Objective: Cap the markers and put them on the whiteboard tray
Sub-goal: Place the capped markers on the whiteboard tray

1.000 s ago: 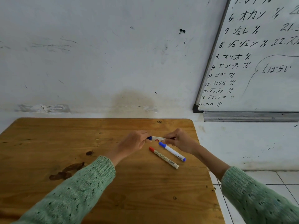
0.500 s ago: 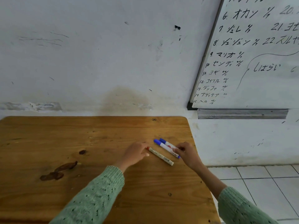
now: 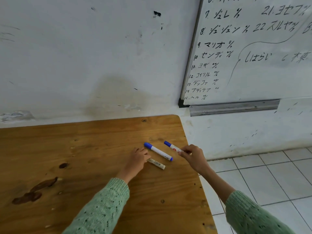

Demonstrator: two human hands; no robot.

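A: Where are the markers?

B: Three, all near the right edge of the tabletop (image 3: 84, 149). The right hand (image 3: 194, 157) has its fingers pinched on the tail of one blue-capped marker (image 3: 172, 146), cap pointing away. A second blue-capped marker (image 3: 157, 151) lies flat between the hands. The left hand (image 3: 136, 159) rests fingers-down on one end of the cream marker (image 3: 157, 164); that end is hidden, so I can't tell whether the fingers have closed on it.

A: So which step is this?

B: Both blue caps look seated, so I'd judge capping is nearly or fully done and collecting has begun.

A: And next?

B: Probably gather the pens, then reach up and right to the whiteboard tray (image 3: 233, 108) on the wall, well apart from the tabletop, and lay them lengthwise so they don't roll off.
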